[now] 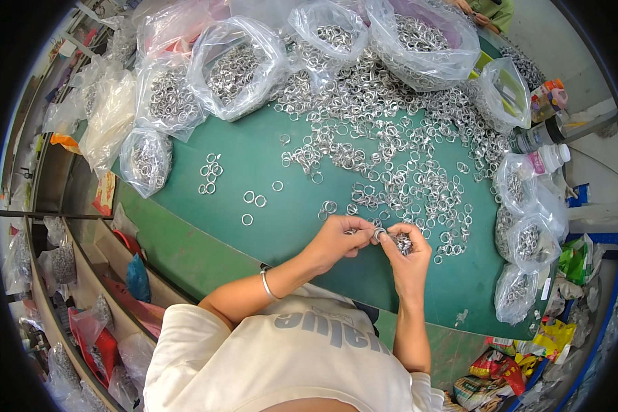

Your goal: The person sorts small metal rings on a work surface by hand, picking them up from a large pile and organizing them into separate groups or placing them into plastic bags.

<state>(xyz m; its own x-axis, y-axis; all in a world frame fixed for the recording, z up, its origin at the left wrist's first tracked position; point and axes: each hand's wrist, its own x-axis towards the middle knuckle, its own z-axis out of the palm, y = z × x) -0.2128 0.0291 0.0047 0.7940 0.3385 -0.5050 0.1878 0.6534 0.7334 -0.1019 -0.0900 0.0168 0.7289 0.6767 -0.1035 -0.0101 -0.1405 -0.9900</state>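
Over the near middle of the green table [206,144], my two hands meet at their fingertips. Thumb and fingers of my left hand [334,242] are pinched at a silver metal ring [378,235]. My right hand [410,266] grips the same ring between thumb and forefinger, and a small cluster of rings [403,243] sits in its curled fingers. Just beyond my hands spreads a heap of loose metal rings [408,185]. A few single rings [260,200] lie apart to the left, with another small group [211,173] farther left.
Clear plastic bags filled with rings [233,72] line the table's far edge. More bags [518,244] stand along the right edge, near a plastic bottle [548,158]. Shelves [69,275] with bags flank the left. Another person's hand [484,20] shows at the far right.
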